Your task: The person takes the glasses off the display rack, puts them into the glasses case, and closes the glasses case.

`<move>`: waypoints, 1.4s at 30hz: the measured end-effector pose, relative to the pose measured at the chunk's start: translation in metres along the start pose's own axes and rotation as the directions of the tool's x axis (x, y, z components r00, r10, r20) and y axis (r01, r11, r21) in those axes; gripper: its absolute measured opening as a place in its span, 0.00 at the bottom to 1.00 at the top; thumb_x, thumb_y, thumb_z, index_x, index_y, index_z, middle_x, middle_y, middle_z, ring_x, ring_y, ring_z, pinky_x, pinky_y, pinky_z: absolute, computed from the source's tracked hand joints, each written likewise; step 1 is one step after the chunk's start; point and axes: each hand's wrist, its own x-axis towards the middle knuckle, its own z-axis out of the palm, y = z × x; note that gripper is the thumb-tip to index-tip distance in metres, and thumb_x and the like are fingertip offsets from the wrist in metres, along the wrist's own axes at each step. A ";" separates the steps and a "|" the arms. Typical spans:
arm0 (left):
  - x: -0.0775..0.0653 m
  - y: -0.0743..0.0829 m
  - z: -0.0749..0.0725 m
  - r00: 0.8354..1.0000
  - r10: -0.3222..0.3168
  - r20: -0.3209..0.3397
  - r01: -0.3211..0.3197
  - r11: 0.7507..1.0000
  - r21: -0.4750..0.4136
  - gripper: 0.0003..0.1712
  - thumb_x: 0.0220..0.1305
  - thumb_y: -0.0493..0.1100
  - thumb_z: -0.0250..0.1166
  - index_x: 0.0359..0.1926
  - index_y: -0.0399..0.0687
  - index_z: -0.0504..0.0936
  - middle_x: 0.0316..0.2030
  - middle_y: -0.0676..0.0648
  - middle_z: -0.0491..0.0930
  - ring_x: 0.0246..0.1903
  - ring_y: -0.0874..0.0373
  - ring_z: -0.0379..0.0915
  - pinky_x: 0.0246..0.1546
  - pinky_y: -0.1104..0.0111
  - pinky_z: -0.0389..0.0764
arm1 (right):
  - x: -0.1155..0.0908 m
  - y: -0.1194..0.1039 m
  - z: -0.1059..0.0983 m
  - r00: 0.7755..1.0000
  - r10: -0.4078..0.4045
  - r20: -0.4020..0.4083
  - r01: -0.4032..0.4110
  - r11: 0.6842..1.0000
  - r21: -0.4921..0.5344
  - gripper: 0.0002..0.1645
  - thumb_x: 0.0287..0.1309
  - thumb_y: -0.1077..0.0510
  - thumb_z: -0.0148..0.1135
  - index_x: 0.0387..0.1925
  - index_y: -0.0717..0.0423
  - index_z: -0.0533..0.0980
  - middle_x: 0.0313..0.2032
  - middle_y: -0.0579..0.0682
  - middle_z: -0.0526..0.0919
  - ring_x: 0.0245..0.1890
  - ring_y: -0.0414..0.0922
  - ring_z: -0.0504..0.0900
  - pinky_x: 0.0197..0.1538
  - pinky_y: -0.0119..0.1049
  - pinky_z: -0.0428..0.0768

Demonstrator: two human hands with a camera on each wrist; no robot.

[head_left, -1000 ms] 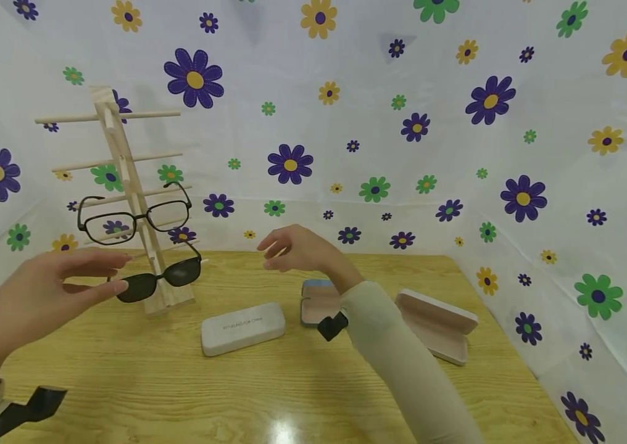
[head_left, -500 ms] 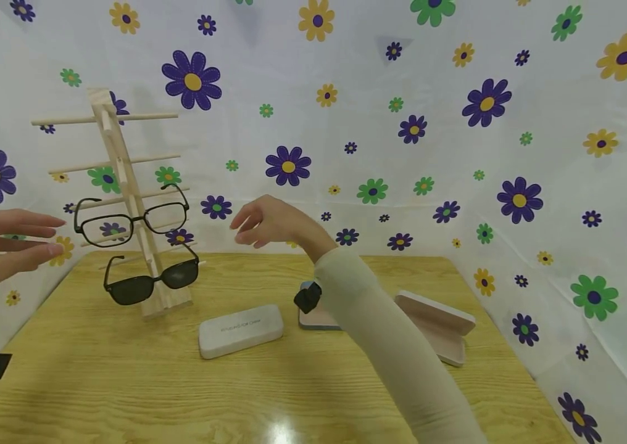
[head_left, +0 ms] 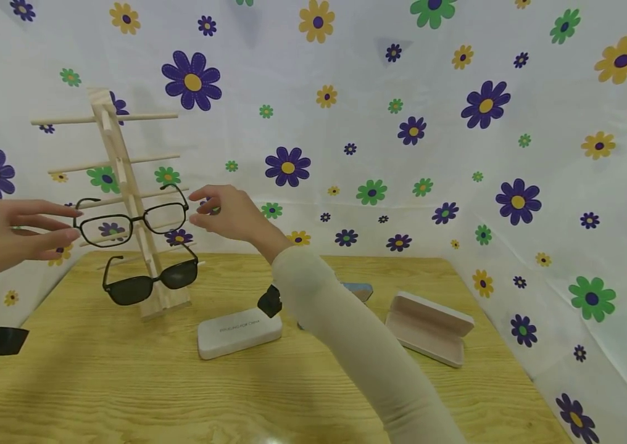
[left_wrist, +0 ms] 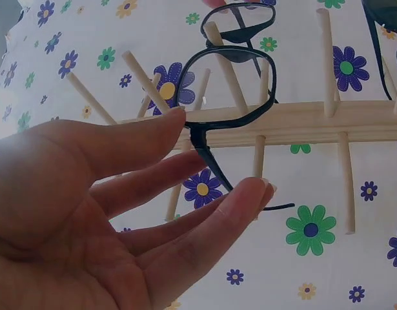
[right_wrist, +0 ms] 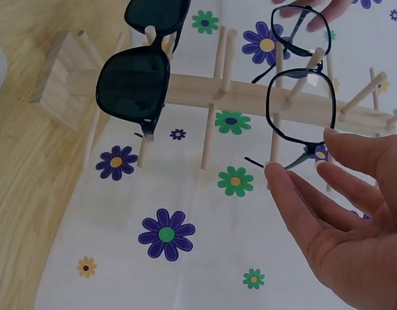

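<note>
A pair of black-framed eyeglasses (head_left: pixel 138 217) with clear lenses rests on a peg of the wooden display stand (head_left: pixel 119 145), on the left. My left hand (head_left: pixel 19 234) is at their left hinge; in the left wrist view the thumb (left_wrist: pixel 162 132) lies right at the frame's corner and the fingers spread past the temple arm. On the other side, my right hand (head_left: pixel 227 213) has thumb and fingers parted around the right hinge. The right wrist view shows its index fingertip (right_wrist: pixel 275 173) close by the temple arm. Dark sunglasses (head_left: pixel 131 290) hang lower on the stand.
A closed pale glasses case (head_left: pixel 238 336) with printed lettering lies right of the stand. Further right, an open case (head_left: pixel 427 333) stands on the wooden table (head_left: pixel 152 382). My right sleeve hides most of a blue case (head_left: pixel 359 290). Flower-patterned cloth (head_left: pixel 336 129) walls the table.
My left hand has drawn back from the sunglasses and risen to the left hinge of the clear eyeglasses. The right hand has moved left and up to their right hinge. The eyeglasses stay put.
</note>
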 end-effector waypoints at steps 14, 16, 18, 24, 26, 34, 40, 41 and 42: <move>0.006 0.003 0.008 0.996 -0.068 -0.066 0.065 0.997 -0.039 0.35 0.80 0.56 0.51 0.65 0.25 0.73 0.41 0.28 0.87 0.39 0.33 0.87 0.50 0.26 0.69 | 0.005 -0.005 0.015 0.997 -0.019 -0.080 0.023 0.998 0.054 0.24 0.73 0.56 0.62 0.67 0.51 0.77 0.63 0.49 0.84 0.52 0.42 0.88 0.45 0.21 0.81; 0.004 0.007 0.007 0.993 -0.069 -0.096 0.064 0.997 -0.050 0.34 0.80 0.55 0.53 0.64 0.26 0.74 0.40 0.28 0.88 0.34 0.40 0.89 0.50 0.26 0.69 | 0.005 -0.006 0.014 0.996 -0.024 -0.090 0.028 0.999 0.045 0.23 0.73 0.55 0.62 0.66 0.51 0.78 0.63 0.49 0.84 0.54 0.43 0.87 0.48 0.22 0.81; 0.002 0.012 0.006 0.991 -0.062 -0.120 0.055 0.997 -0.058 0.32 0.80 0.54 0.53 0.63 0.26 0.75 0.39 0.28 0.88 0.30 0.49 0.89 0.50 0.27 0.69 | 0.003 -0.007 0.011 0.994 -0.028 -0.103 0.032 0.999 0.036 0.22 0.73 0.55 0.62 0.66 0.50 0.79 0.63 0.48 0.84 0.56 0.44 0.86 0.52 0.23 0.81; -0.004 0.023 0.005 0.979 -0.044 -0.199 0.032 0.998 -0.062 0.32 0.80 0.55 0.53 0.62 0.27 0.76 0.38 0.25 0.87 0.22 0.68 0.82 0.55 0.26 0.67 | -0.007 -0.009 0.002 0.990 -0.052 -0.129 0.065 0.993 0.096 0.22 0.72 0.55 0.63 0.65 0.51 0.79 0.62 0.50 0.84 0.55 0.44 0.87 0.54 0.25 0.81; -0.006 0.027 0.006 0.973 -0.034 -0.227 0.020 0.998 -0.066 0.32 0.80 0.56 0.53 0.62 0.28 0.77 0.38 0.24 0.86 0.21 0.73 0.80 0.55 0.26 0.66 | -0.011 -0.009 -0.001 0.990 -0.056 -0.133 0.074 0.987 0.142 0.23 0.72 0.55 0.63 0.65 0.52 0.79 0.61 0.50 0.85 0.53 0.43 0.88 0.53 0.25 0.82; -0.020 0.042 0.010 0.963 0.006 -0.268 -0.046 0.989 -0.143 0.28 0.79 0.52 0.55 0.62 0.29 0.77 0.29 0.42 0.88 0.21 0.91 0.67 0.59 0.27 0.64 | -0.026 -0.003 -0.009 0.987 -0.066 -0.144 0.105 0.952 0.286 0.22 0.70 0.56 0.65 0.63 0.56 0.80 0.56 0.53 0.88 0.47 0.41 0.90 0.55 0.27 0.82; -0.027 0.048 0.016 0.966 -0.002 -0.260 -0.045 0.984 -0.173 0.27 0.77 0.55 0.58 0.63 0.38 0.78 0.23 0.81 0.76 0.23 0.89 0.72 0.55 0.53 0.75 | -0.039 0.002 -0.011 0.989 -0.044 -0.142 0.091 0.936 0.339 0.23 0.70 0.54 0.66 0.63 0.55 0.80 0.55 0.53 0.88 0.46 0.40 0.90 0.57 0.28 0.82; -0.028 0.047 0.018 0.966 -0.004 -0.257 -0.043 0.983 -0.179 0.27 0.77 0.55 0.58 0.63 0.40 0.78 0.22 0.84 0.74 0.24 0.89 0.73 0.53 0.54 0.73 | -0.042 0.003 -0.012 0.989 -0.043 -0.143 0.090 0.934 0.345 0.23 0.69 0.55 0.66 0.63 0.56 0.80 0.55 0.53 0.88 0.47 0.41 0.90 0.57 0.28 0.83; -0.028 0.048 0.019 0.967 -0.006 -0.255 -0.041 0.983 -0.178 0.26 0.77 0.56 0.58 0.62 0.41 0.78 0.23 0.84 0.74 0.24 0.89 0.74 0.49 0.60 0.70 | -0.044 0.004 -0.012 0.989 -0.038 -0.141 0.086 0.933 0.350 0.23 0.69 0.54 0.66 0.63 0.56 0.80 0.55 0.53 0.88 0.47 0.41 0.90 0.57 0.28 0.83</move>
